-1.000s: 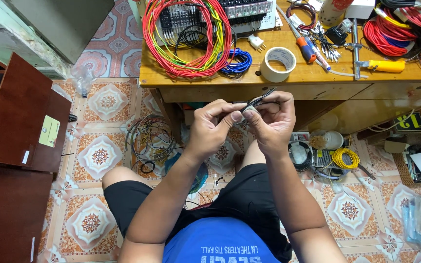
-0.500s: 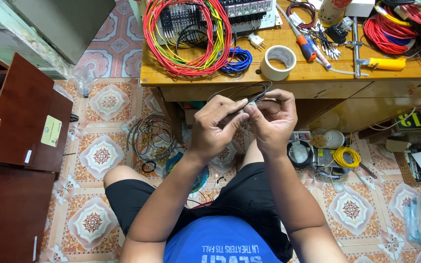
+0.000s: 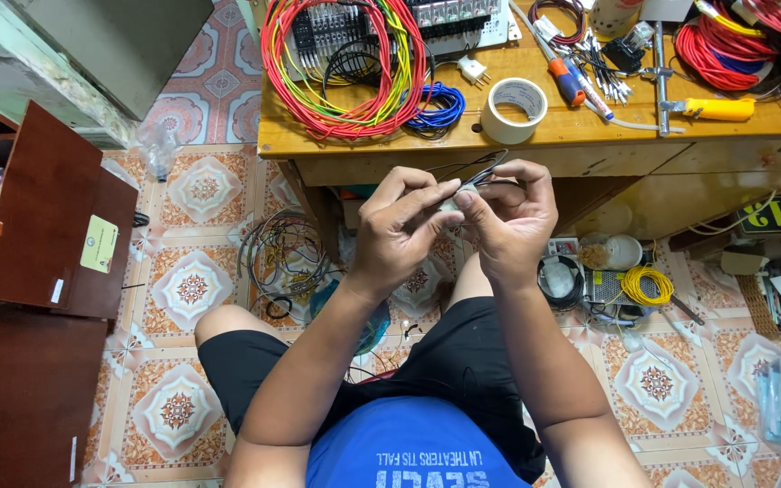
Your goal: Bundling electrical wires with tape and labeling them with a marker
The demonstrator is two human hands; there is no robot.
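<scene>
My left hand and my right hand meet in front of the wooden workbench, fingertips pinched together on a thin bundle of black wires. The wires stick up and to the right from between my fingers. The piece right at my fingertips is small and pale, and I cannot make out what it is. I sit on the tiled floor with my knees under the bench's front edge.
On the bench lie a coil of red, yellow and green wires, a blue wire coil, a tape roll, a screwdriver and a yellow-handled tool. A brown cabinet stands left. Wire coils and a yellow coil lie on the floor.
Both hands have stayed close together at the same spot. My fingers have shifted slightly on the wires, and the wire ends now point a little more upward.
</scene>
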